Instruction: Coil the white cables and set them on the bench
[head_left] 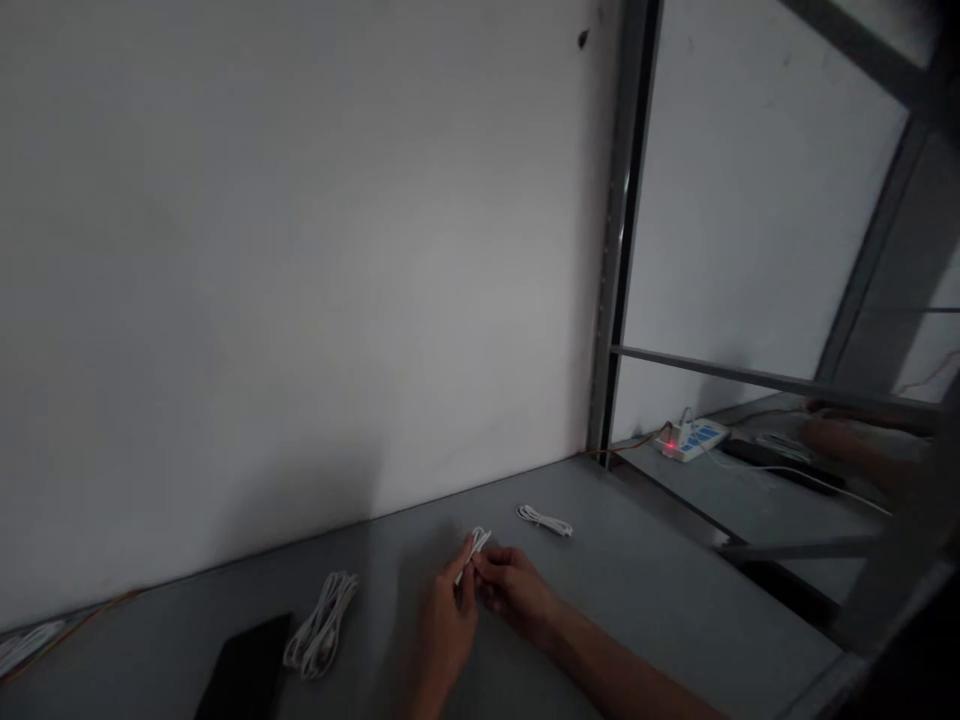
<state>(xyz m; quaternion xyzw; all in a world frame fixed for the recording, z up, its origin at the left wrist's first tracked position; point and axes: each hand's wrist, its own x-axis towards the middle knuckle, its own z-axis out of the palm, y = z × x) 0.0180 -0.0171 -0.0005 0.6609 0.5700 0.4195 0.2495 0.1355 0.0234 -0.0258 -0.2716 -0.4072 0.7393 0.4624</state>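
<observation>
A small coiled white cable [481,538] is held up over the grey tabletop [600,590]. My left hand [450,610] is closed around it, with loops of the cable standing out above the fingers. Thumb and fingers of my right hand [514,590] pinch at the same bundle from the right; exactly which part they grip is too small to make out. Just beyond my right hand, a second coiled white cable [545,521] lies on the surface. To the left rests a larger bundle of white cable [322,625], beside a flat black object [246,668].
A pale wall [337,280] rises behind the tabletop. On the right stands a grey metal frame post [613,250] with crossbars. Beyond it are a white power strip [694,438] with a red light and another person's hand [840,440]. More white cable [28,645] lies far left.
</observation>
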